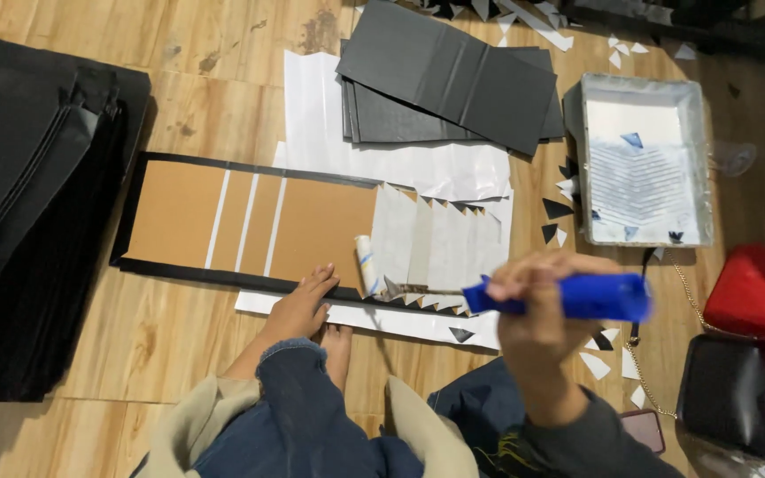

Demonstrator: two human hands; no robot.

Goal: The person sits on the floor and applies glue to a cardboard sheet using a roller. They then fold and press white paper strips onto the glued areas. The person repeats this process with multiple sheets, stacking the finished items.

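A blue-handled roller (568, 296) was gripped in the right hand (537, 305), its small white head (367, 264) laid on the brown board (250, 221) on the floor (161, 336). The left hand (301, 310) was pressed flat, fingers spread, on the board's near edge; steady pressure there was probably needed for even strokes.

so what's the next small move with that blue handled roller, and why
Probably bring the roller back left over the bare brown board. The right hand holds the blue handle with the roller head at the board's right end, while the left hand pins the black edge.
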